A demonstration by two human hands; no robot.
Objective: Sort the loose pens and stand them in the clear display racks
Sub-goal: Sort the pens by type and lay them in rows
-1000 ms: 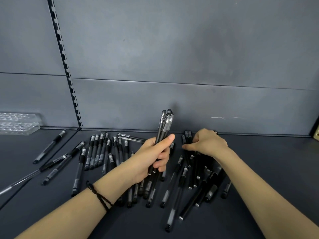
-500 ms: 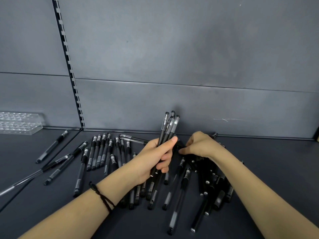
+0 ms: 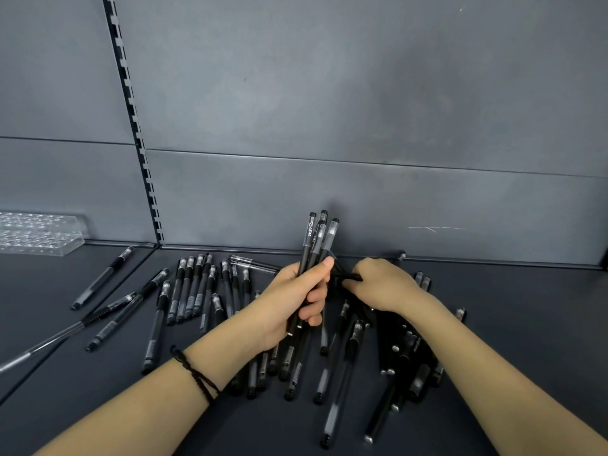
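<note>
Bundle of black pens: upright, caps up, gripped in left hand. Single pen: lying crosswise, pinched by right hand, its tip pointing straight at the bundle just beside it. Loose pens: scattered flat on shelf. Clear rack: far left, well apart, nearer the left hand.

Pens are scattered all over the shelf, mostly piled mid-shelf right in front of the back wall. A rack sits far left of the pile, against that wall, with a few stray pens between.
</note>
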